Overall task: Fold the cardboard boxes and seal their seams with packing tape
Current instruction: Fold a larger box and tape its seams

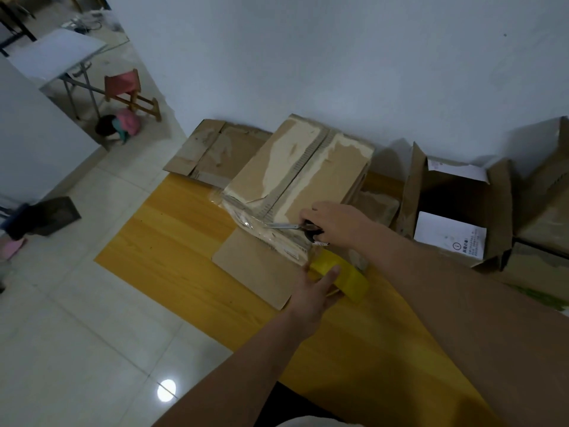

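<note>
A: Where does the box (295, 186) stand?

B: On the yellow worktop (172, 241), folded shut, its top seam running from twelve down toward six o'clock. A flat cardboard sheet (261, 272) lies under its near end.

A: And the tape roll (341, 280)?

B: At the box's five o'clock corner, in the left hand (314, 291). The fingers are curled round the yellow roll, thumb on its near side. I judge it is held low there to keep the strip taut over the near edge.

A: The right hand (335, 224)?

B: It grips the scissors (295, 228) by the dark handles, fingers closed through them. The blades point toward nine o'clock along the near face, just above the roll, likely placed to cut the strip. Whether the blades are parted I cannot tell.

A: Anything else nearby?

B: An open box (455, 204) at three o'clock and flattened cardboard (212, 152) at eleven, against the wall.
</note>
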The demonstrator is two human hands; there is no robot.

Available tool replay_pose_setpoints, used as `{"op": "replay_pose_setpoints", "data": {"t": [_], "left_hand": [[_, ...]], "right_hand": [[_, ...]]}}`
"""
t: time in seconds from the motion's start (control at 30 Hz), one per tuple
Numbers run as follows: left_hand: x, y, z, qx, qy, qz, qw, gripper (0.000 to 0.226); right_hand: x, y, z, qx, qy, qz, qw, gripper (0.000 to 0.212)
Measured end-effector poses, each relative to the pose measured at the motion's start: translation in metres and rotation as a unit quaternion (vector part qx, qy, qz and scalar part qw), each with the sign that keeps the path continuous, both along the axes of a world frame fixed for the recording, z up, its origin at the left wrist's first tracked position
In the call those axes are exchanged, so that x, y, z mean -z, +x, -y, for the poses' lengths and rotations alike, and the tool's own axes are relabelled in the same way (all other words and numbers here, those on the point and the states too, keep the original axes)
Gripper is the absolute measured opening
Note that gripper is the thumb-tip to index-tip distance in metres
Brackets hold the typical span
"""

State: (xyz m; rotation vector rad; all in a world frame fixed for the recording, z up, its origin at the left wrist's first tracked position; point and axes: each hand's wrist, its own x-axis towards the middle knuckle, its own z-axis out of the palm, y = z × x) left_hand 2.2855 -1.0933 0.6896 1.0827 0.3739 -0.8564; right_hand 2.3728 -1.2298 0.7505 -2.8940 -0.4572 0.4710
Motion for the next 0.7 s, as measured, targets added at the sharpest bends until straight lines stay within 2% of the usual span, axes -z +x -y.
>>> {"op": "replay_pose_setpoints", "data": {"t": [0.13,0.23,0.47,0.7], "left_hand": [[0.006,0.006,0.001,0.058,0.006,-0.045,0.997,0.046],[0.013,0.011,0.000,0.092,0.052,-0.087,0.991,0.037],[0.022,0.005,0.013,0.073,0.006,-0.043,0.996,0.039],[0.026,0.003,0.006,0.091,0.039,-0.104,0.990,0.029]], "right_hand": [[-0.003,0.005,-0.002,-0.011,-0.021,-0.016,1.000,0.032],[-0.004,0.006,-0.004,-0.012,-0.022,-0.023,0.999,0.033],[-0.002,0.004,-0.001,-0.007,-0.011,-0.010,1.000,0.032],[-0.003,0.005,-0.001,-0.007,-0.017,-0.020,1.000,0.031]]}}
